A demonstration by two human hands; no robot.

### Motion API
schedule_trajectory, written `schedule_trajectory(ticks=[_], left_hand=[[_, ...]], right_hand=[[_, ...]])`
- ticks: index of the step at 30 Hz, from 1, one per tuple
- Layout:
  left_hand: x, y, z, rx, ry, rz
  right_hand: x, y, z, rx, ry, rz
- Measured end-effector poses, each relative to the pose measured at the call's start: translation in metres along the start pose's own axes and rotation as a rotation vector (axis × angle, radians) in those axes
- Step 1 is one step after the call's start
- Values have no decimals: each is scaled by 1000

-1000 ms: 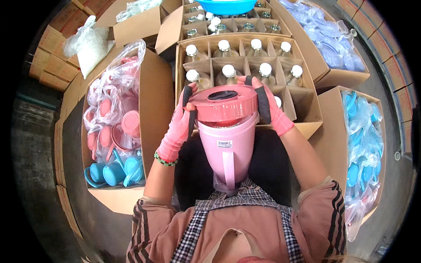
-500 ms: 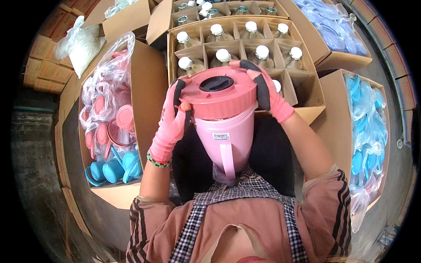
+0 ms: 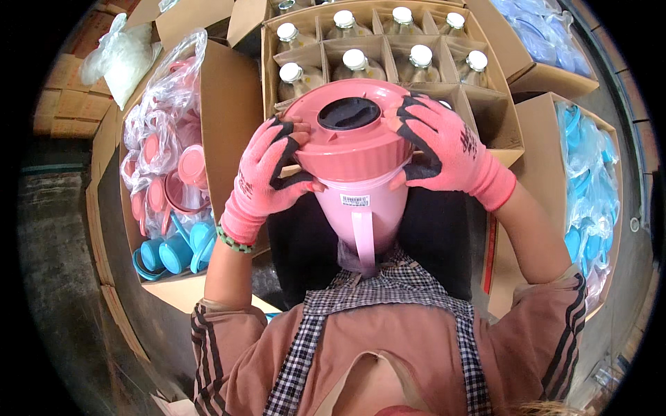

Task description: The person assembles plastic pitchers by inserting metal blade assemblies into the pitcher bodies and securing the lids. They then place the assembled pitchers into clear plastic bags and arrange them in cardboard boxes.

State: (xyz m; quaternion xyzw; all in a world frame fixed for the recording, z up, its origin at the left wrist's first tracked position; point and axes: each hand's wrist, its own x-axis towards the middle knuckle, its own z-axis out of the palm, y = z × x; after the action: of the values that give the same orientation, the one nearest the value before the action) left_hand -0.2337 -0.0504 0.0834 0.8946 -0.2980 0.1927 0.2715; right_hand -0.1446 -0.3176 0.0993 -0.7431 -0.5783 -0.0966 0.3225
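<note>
Pink plastic, two pieces: we enter one pale jug (image 3: pixel 383 215), upright between the thighs, handle toward the body, label on its side, and one darker ribbed lid (image 3: pixel 326 147) with a black round centre, set over the jug's mouth; how firmly it is seated we cannot tell. Left hand (image 3: pixel 267 166), pink glove with black coating: grip spread part-way, fingers over the lid's top, thumb under its edge. Right hand (image 3: pixel 447 149), gloved alike: the same part-open grip, holding the lid's opposite side. Ahead, we list one divided carton (image 3: pixel 515 135) of clear bottles (image 3: pixel 420 61) with white caps. To our left, pink pieces (image 3: pixel 193 166) and blue cups (image 3: pixel 175 254); to our right, bagged blue pieces (image 3: pixel 579 187).
</note>
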Motion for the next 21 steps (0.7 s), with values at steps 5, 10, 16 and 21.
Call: schedule_trajectory(ticks=[5,10,16,21], left_hand=[[13,21,-7,70,-75,-5],[7,29,4,181,84,98],[11,33,2,79,-44,-111],[20,71,23,-110,234,-233]], right_hand=[[-4,-7,2,-108,16,12],[-3,-11,5,-135,-22,-16],[-5,1,9,35,92,138],[-2,61,37,1587,412,601]])
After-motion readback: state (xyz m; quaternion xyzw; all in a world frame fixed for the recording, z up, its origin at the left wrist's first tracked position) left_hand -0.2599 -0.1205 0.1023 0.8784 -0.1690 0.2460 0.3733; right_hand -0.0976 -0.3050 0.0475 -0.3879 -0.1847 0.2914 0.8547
